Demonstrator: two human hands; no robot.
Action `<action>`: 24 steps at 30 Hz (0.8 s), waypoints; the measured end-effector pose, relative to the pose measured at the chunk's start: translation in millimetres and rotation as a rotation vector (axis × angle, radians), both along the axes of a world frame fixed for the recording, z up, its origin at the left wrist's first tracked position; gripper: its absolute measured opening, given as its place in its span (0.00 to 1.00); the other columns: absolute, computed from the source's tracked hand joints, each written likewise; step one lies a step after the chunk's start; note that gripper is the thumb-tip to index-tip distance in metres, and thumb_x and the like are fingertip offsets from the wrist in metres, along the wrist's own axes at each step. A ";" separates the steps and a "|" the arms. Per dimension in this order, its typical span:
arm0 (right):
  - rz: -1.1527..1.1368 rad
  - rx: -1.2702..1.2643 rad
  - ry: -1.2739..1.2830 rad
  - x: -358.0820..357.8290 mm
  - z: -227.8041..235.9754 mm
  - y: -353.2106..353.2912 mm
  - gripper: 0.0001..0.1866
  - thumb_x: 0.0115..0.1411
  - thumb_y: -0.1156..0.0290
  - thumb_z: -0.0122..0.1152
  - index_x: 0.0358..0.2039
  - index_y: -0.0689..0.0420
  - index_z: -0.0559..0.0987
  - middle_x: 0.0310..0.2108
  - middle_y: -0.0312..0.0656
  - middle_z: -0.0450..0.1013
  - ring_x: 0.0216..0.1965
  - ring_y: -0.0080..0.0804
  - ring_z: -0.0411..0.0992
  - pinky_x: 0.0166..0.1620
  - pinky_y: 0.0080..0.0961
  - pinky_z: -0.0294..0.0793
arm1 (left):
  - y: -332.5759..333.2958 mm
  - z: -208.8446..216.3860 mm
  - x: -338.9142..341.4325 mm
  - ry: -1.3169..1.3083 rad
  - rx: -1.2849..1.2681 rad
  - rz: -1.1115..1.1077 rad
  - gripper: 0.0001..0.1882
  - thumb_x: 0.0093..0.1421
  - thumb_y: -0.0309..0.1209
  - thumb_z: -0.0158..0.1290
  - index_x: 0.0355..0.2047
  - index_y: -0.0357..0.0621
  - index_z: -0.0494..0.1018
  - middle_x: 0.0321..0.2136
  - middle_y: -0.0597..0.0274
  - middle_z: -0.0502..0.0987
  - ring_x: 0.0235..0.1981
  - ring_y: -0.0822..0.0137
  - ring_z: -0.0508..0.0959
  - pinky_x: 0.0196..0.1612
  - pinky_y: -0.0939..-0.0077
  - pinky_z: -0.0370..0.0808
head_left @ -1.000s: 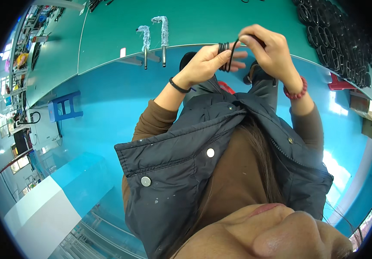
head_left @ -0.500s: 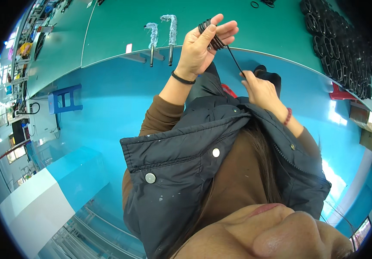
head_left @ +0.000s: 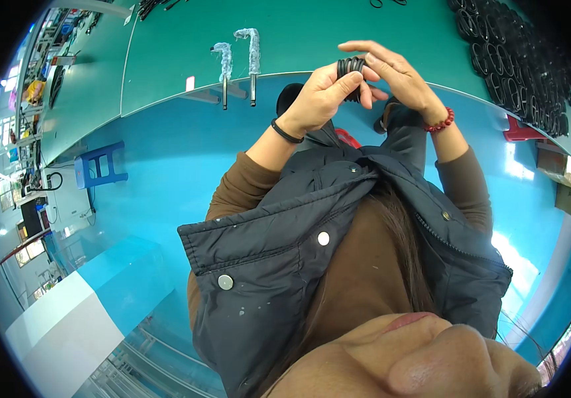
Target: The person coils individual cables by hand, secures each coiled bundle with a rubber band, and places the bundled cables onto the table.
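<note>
At frame upper centre, a black cable coil (head_left: 350, 67) is grasped by the left hand (head_left: 320, 98) and touched by the right hand (head_left: 401, 78), whose grip cannot be told; bundled cables (head_left: 499, 58) are heaped upper right.

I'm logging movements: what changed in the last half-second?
The right hand moved away from the body to the black cord coil, whose taut strand no longer shows; the left hand shifted toward the body. The coil stays on the left hand; two wrapped rods stay put.

0 readable texts, labels, brands, numbers or signs anywhere in view.
</note>
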State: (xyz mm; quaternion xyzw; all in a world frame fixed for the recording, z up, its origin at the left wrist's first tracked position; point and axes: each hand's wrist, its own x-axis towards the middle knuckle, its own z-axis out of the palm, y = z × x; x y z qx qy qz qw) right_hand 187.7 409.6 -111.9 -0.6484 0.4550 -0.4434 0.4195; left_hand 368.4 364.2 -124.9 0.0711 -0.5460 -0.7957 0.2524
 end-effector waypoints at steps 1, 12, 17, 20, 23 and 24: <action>0.002 -0.001 -0.002 2.2 -0.1 1.1 0.20 0.66 0.60 0.39 0.53 0.55 0.70 0.35 0.36 0.73 0.39 0.22 0.69 0.45 0.22 0.68 | 0.8 -1.9 1.3 -0.002 -0.001 0.002 0.17 0.67 0.36 0.40 0.46 0.34 0.68 0.27 0.59 0.75 0.39 0.60 0.77 0.45 0.69 0.71; -0.090 0.513 -0.226 25.5 2.7 12.1 0.19 0.52 0.57 0.63 0.36 0.59 0.75 0.22 0.33 0.67 0.21 0.16 0.63 0.22 0.14 0.62 | 0.3 -13.1 -2.0 -0.111 -0.209 -0.053 0.11 0.64 0.26 0.42 0.45 0.36 0.67 0.32 0.61 0.73 0.35 0.72 0.72 0.40 0.79 0.70; -0.088 0.418 -0.319 29.0 -11.0 7.6 0.15 0.56 0.61 0.59 0.36 0.60 0.75 0.21 0.33 0.67 0.21 0.16 0.63 0.23 0.15 0.63 | 2.4 -16.6 -0.5 -0.128 -0.036 -0.015 0.13 0.62 0.26 0.46 0.46 0.34 0.68 0.36 0.60 0.74 0.36 0.71 0.74 0.42 0.79 0.71; -0.091 0.239 -0.231 30.1 -20.3 2.5 0.15 0.57 0.62 0.58 0.36 0.61 0.74 0.21 0.34 0.68 0.22 0.16 0.64 0.24 0.15 0.65 | 6.6 -7.5 4.4 -0.182 -0.120 0.140 0.14 0.61 0.24 0.48 0.46 0.33 0.68 0.36 0.61 0.74 0.37 0.72 0.74 0.41 0.78 0.72; -0.100 0.080 -0.125 38.9 -13.3 0.8 0.15 0.58 0.61 0.58 0.36 0.62 0.74 0.22 0.34 0.69 0.23 0.16 0.65 0.25 0.16 0.66 | 13.9 0.4 13.4 -0.248 -0.224 0.316 0.11 0.56 0.20 0.47 0.40 0.32 0.71 0.30 0.64 0.74 0.29 0.79 0.72 0.31 0.85 0.70; -0.114 0.015 -0.066 41.3 -10.2 0.6 0.15 0.58 0.61 0.58 0.36 0.62 0.74 0.23 0.34 0.70 0.23 0.17 0.66 0.25 0.15 0.67 | 14.3 4.5 18.1 -0.312 -0.266 0.341 0.14 0.54 0.24 0.50 0.42 0.33 0.70 0.29 0.62 0.73 0.28 0.76 0.71 0.31 0.81 0.69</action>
